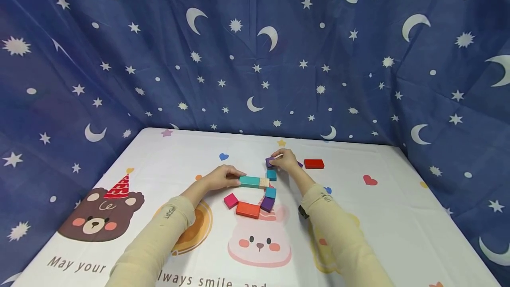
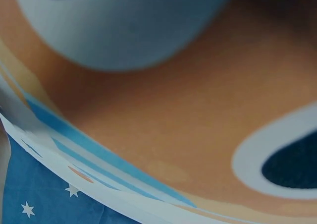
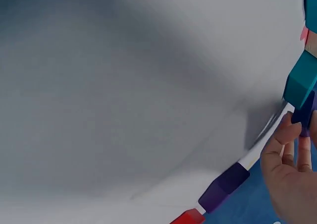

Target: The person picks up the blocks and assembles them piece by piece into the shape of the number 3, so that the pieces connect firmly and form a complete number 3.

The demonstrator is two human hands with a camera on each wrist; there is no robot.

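At the left end of a long teal block [image 1: 249, 182], my left hand [image 1: 220, 178] pinches it between thumb and fingertips. A plain wooden block [image 1: 264, 183] meets the teal block's right end. Farther back, my right hand [image 1: 285, 161] holds a small purple block [image 1: 270, 162]; the right wrist view also shows this purple block [image 3: 303, 116] between thumb and fingers. One blue block [image 1: 271, 175] lies just in front of it. Nearer me, a second blue block [image 1: 270, 193] touches another purple block [image 1: 267, 204]. The left wrist view shows only the printed cloth, with the hand out of frame.
A red-orange block [image 1: 248, 210] and a pink block [image 1: 230, 200] lie at the near side of the group. Beyond the right hand are a red block [image 1: 314, 164] and a partly hidden purple block [image 3: 224, 188]. A starry blue curtain [image 1: 255, 56] hangs behind the table.
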